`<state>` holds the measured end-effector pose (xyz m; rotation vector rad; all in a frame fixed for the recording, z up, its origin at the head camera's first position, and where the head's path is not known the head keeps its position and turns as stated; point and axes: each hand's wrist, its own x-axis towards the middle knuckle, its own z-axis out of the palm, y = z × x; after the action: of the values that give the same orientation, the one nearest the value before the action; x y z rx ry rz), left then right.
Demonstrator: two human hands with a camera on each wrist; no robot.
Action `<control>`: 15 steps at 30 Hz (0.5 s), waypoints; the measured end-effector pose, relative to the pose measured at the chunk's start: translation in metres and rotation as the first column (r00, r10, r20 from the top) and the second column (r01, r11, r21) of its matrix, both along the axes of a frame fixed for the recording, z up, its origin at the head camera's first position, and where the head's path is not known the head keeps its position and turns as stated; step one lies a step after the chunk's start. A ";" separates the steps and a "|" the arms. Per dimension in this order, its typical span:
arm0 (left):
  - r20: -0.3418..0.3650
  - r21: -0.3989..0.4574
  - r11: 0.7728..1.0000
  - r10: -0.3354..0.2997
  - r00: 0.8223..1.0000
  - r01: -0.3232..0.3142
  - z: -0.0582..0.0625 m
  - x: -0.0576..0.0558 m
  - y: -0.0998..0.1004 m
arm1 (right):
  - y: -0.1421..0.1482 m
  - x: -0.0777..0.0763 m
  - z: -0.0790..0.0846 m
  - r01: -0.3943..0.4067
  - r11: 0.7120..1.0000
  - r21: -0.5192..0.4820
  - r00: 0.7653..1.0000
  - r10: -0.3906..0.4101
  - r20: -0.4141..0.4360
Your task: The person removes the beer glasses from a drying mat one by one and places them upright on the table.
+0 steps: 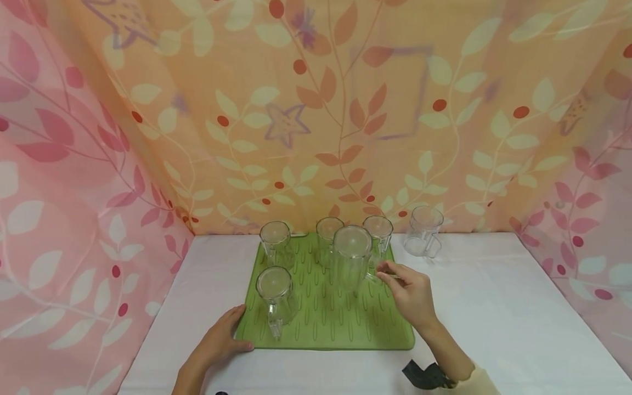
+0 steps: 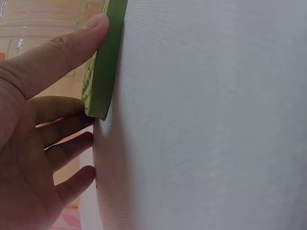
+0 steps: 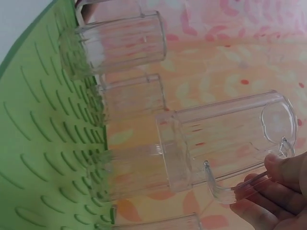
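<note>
In the head view my right hand pinches the handle of a clear glass mug. The right wrist view shows this mug held off the green ridged mat, with thumb and fingers on its handle. At the front left corner of the green mat rests my left hand, thumb along the front edge and fingers by the left side. Seen from the left wrist, the left hand's thumb touches the mat's edge.
On the mat stand more glass mugs: one front left, one back left, and two behind the held mug. Another glass mug stands on the white table right of the mat. Patterned curtains enclose the table.
</note>
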<state>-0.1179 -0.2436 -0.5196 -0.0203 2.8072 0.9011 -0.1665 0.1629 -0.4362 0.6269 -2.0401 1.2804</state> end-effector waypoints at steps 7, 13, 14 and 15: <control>0.000 -0.001 1.000 -0.017 1.000 0.017 0.000 0.004 -0.005 | 0.002 0.004 0.008 0.001 1.000 -0.015 0.999 0.000 0.046; -0.011 -0.001 1.000 -0.024 1.000 0.024 -0.002 0.002 -0.005 | 0.004 0.007 0.018 0.001 1.000 -0.016 1.000 -0.001 0.021; -0.015 0.001 1.000 -0.025 1.000 0.025 -0.001 0.001 -0.005 | 0.004 0.006 0.019 0.002 1.000 -0.011 1.000 -0.002 0.020; -0.019 0.003 1.000 -0.026 0.999 0.026 -0.001 0.000 -0.004 | 0.004 0.006 0.020 0.005 1.000 -0.005 1.000 -0.005 0.020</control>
<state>-0.1179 -0.2476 -0.5202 0.0255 2.8168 0.9052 -0.1604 0.1672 -0.4161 0.6085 -2.0528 1.2936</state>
